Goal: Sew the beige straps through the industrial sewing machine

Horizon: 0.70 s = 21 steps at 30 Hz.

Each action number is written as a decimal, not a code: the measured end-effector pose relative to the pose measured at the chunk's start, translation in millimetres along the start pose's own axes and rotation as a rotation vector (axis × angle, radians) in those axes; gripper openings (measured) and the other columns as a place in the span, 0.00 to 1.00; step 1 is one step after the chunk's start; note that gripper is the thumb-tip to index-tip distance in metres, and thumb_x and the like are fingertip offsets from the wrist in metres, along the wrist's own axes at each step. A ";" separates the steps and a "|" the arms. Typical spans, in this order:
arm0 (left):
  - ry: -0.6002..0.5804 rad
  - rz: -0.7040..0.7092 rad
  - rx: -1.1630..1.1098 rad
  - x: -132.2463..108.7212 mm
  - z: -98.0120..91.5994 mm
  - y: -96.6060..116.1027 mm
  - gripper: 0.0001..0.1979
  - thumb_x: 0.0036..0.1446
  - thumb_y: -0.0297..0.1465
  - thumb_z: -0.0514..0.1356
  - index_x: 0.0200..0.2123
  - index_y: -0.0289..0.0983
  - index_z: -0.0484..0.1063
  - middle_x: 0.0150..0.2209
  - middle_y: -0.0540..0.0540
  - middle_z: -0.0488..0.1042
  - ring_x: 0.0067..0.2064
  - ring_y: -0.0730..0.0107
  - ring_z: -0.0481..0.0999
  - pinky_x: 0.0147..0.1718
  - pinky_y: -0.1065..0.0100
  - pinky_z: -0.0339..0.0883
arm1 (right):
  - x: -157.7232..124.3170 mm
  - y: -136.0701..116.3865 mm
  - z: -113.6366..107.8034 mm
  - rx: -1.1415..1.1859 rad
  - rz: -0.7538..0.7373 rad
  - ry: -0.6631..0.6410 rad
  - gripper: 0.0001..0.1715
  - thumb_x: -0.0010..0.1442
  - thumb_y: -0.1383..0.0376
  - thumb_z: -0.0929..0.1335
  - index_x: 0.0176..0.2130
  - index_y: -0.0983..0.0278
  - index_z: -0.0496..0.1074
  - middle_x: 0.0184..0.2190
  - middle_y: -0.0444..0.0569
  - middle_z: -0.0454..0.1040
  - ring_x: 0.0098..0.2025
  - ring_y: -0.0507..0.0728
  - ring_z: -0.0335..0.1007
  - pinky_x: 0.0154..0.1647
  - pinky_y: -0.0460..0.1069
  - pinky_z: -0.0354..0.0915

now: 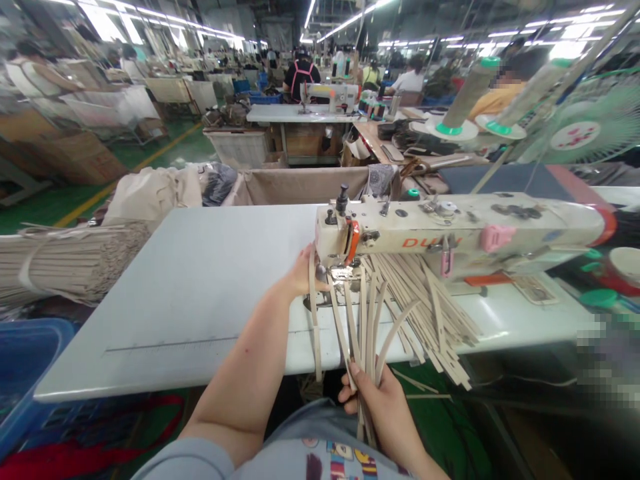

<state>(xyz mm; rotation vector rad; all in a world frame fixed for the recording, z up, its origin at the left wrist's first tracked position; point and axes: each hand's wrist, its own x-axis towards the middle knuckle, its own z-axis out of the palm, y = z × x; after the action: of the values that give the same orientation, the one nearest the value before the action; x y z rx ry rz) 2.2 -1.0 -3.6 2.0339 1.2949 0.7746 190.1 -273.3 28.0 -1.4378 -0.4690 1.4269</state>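
Note:
My left hand (299,275) is at the left side of the sewing machine's head (334,237), beside the presser foot. Its thumb points toward the needle area, while the other fingers are mostly hidden, so its grip is unclear. A narrow beige strip (314,327) hangs across this hand and down over the table's front edge. Below that edge, my right hand (383,400) is closed around a bunch of beige strips (370,320). One of these strips (340,320) runs up to the presser foot. More loose strips (430,313) lie fanned out under the machine arm.
The white sewing table (200,280) extends to the left. A tied bundle of strips (65,263) and a blue basket (30,353) stand beside it. Thread cones (465,100) and a green fan (575,133) are at the right. Several people work farther back.

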 end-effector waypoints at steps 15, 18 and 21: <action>-0.093 0.016 0.228 6.9 1.8 -6.2 0.47 0.42 0.36 0.85 0.67 0.38 0.81 0.74 0.30 0.75 0.78 0.23 0.67 0.80 0.29 0.59 | 0.9 14.8 -26.7 0.103 0.193 -0.043 0.42 0.35 0.40 0.93 0.38 0.65 0.87 0.24 0.45 0.84 0.27 0.57 0.85 0.27 0.47 0.78; -0.112 0.017 0.241 6.5 0.1 -3.4 0.46 0.43 0.38 0.84 0.67 0.38 0.82 0.74 0.30 0.74 0.78 0.25 0.67 0.80 0.32 0.59 | -2.2 14.8 -26.9 0.048 0.166 -0.036 0.42 0.39 0.37 0.91 0.37 0.64 0.84 0.24 0.46 0.84 0.25 0.58 0.84 0.22 0.46 0.73; -0.119 0.019 0.236 6.1 -1.7 -2.0 0.46 0.43 0.37 0.84 0.68 0.39 0.81 0.74 0.31 0.75 0.78 0.27 0.68 0.80 0.32 0.60 | -7.6 9.5 -24.0 0.008 0.152 -0.039 0.41 0.45 0.36 0.89 0.38 0.63 0.82 0.26 0.48 0.86 0.23 0.56 0.82 0.21 0.45 0.71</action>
<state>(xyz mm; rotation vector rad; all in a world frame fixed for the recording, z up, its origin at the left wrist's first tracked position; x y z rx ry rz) 1.9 5.6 -3.0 2.2430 1.3529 0.5198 206.5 -292.5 18.8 -1.4674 -0.3847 1.5777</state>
